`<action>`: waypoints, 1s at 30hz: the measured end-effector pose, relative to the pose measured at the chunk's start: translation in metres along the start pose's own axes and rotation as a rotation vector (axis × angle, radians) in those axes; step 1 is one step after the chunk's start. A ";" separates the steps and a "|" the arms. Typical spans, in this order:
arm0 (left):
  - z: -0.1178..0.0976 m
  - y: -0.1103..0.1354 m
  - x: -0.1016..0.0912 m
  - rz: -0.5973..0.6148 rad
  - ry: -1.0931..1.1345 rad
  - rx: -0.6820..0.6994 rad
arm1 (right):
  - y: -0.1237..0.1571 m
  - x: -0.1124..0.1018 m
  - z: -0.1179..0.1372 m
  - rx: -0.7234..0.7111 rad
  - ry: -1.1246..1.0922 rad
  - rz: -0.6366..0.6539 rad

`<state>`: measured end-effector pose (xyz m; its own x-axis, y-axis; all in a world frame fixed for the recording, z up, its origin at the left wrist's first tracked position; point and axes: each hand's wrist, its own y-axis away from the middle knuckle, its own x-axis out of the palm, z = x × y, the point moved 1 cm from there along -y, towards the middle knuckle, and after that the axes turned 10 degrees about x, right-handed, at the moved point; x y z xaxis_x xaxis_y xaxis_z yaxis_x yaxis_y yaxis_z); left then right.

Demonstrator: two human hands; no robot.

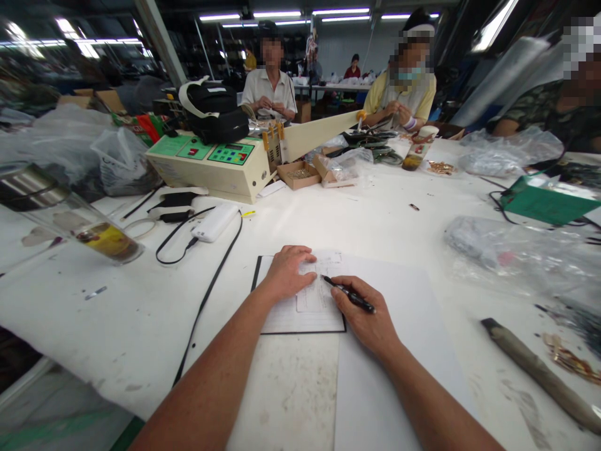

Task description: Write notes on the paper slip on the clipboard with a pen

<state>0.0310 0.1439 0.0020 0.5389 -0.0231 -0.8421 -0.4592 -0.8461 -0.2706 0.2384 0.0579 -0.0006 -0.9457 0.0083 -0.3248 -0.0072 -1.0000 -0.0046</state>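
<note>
A notebook with a dark edge (282,322) lies on the white table, its page marked with fine lines and writing. My left hand (290,273) rests flat on the upper part of the page, fingers stretched out. In my right hand (369,313) a black pen (354,296) is gripped, its tip pointing left at the page near my left thumb. Whether the tip touches the paper I cannot tell. Beneath my right forearm a large white sheet (404,382) is spread, reaching to the notebook's right side.
Beyond the notebook stands a cream machine (206,169) with a green panel. A white power bank (216,223) with a black cable lies left, near a glass bottle (107,238). Right are plastic bags (502,250), a long dark tool (539,373) and a green box (549,200). Several people sit opposite.
</note>
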 end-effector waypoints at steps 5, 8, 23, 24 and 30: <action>0.001 0.000 0.001 -0.005 -0.003 0.002 | 0.000 0.000 0.002 0.010 -0.011 -0.005; 0.001 0.000 0.002 -0.006 -0.003 0.000 | 0.000 0.000 0.002 0.011 -0.005 -0.008; 0.001 0.000 0.001 0.001 -0.002 0.007 | 0.000 -0.001 0.001 0.021 -0.010 -0.006; 0.001 0.000 0.001 0.000 -0.001 0.006 | 0.000 -0.001 0.001 0.020 -0.010 -0.006; 0.001 0.000 0.001 0.000 0.006 -0.002 | -0.001 0.000 -0.001 0.013 -0.005 -0.004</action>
<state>0.0309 0.1441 0.0010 0.5426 -0.0265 -0.8396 -0.4583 -0.8469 -0.2695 0.2390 0.0589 -0.0018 -0.9474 0.0122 -0.3197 -0.0150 -0.9999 0.0063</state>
